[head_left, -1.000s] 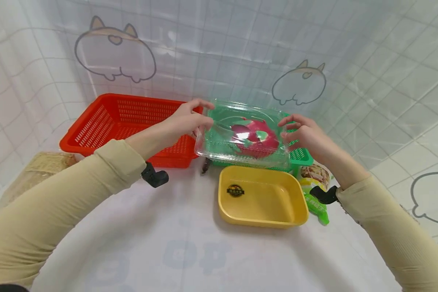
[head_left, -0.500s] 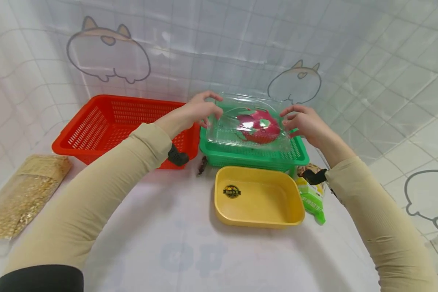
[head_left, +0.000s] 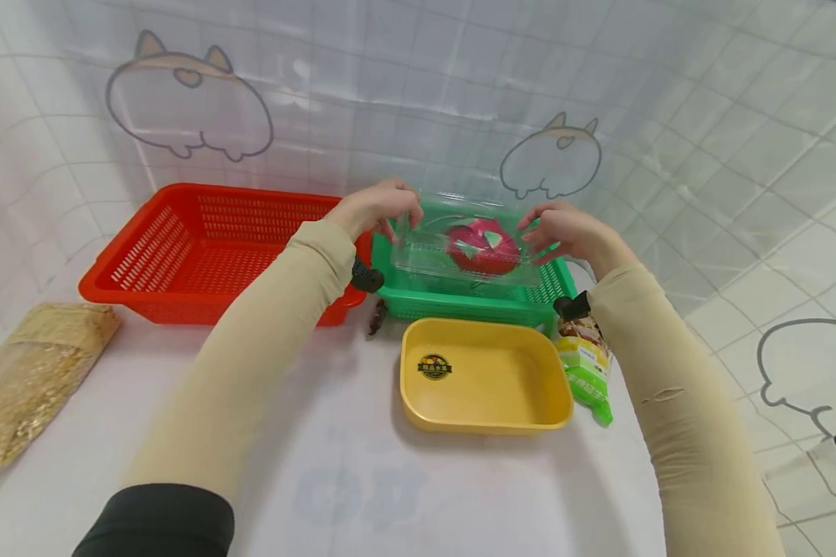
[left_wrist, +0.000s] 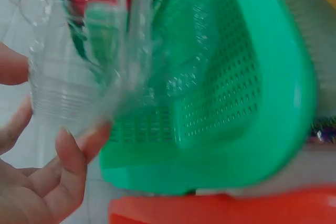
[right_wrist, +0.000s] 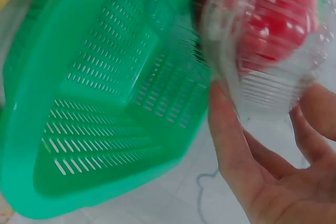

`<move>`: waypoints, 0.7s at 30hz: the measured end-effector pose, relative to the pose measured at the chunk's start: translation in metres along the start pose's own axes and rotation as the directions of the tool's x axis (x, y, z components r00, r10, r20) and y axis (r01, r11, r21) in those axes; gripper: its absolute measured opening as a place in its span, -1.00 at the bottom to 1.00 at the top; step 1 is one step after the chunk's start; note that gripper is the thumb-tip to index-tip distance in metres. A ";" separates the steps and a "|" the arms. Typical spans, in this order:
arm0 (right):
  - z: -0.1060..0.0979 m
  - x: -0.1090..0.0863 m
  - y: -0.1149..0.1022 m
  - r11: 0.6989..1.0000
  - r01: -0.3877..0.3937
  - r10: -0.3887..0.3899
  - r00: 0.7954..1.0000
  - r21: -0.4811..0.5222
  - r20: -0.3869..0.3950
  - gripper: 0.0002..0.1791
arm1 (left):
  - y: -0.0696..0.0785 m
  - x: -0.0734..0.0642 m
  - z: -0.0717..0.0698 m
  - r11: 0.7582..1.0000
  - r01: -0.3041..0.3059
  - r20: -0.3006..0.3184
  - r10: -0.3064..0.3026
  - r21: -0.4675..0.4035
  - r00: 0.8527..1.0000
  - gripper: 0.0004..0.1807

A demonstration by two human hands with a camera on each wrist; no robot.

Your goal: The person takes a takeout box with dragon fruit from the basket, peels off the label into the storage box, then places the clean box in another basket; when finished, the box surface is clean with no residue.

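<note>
A clear plastic clamshell box [head_left: 425,259] with a pink dragon fruit [head_left: 488,251] inside is held over the green basket [head_left: 460,308], tilted towards me. My left hand [head_left: 385,207] grips its left end; the left wrist view shows thumb and fingers on either side of the clear plastic [left_wrist: 68,93]. At the opposite end my right hand [head_left: 567,234] pinches the box, and the right wrist view has fingers [right_wrist: 226,135] against its ribbed corner. Through the plastic, the perforated floor and walls of the basket [right_wrist: 105,77] show below.
An open red basket [head_left: 237,263] stands to the left. In front of the green one is a yellow tray [head_left: 488,379] with a dark label. A green snack bag [head_left: 588,371] lies to its right, a small dark wrapped item [head_left: 377,319] behind left, and a grain bag [head_left: 35,379] far left.
Both hands have carried the box away from me, back over the green basket, uncovering the basket's front side. The whole scene has shifted slightly left in view.
</note>
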State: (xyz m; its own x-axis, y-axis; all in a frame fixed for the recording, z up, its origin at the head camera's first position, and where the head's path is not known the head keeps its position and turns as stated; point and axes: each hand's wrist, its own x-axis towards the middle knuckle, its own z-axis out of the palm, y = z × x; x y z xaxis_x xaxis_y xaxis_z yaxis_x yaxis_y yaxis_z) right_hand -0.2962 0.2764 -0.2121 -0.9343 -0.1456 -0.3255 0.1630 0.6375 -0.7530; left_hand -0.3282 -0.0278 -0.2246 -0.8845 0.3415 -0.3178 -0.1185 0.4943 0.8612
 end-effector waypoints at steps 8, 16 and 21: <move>-0.001 0.017 0.008 0.997 -0.076 0.076 0.995 0.004 0.060 -0.68 | -0.002 0.012 0.004 0.996 0.085 0.040 -0.086 0.031 0.995 -0.12; 0.009 0.028 0.015 0.993 -0.107 0.102 0.990 0.041 0.100 -0.57 | -0.007 0.020 0.008 0.980 0.166 0.094 -0.176 0.110 0.980 -0.17; 0.015 0.032 0.023 0.985 -0.155 0.144 0.982 0.078 0.121 -0.49 | -0.012 0.026 0.015 0.972 0.167 0.118 -0.188 0.166 0.975 -0.31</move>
State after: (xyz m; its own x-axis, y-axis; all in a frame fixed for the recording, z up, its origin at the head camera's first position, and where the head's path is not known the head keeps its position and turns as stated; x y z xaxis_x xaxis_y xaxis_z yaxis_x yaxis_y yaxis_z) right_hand -0.3182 0.2751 -0.2479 -0.8557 -0.1423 -0.4975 0.3298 0.5910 -0.7362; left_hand -0.3429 -0.0134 -0.2492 -0.7873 0.3342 -0.5182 -0.1881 0.6702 0.7180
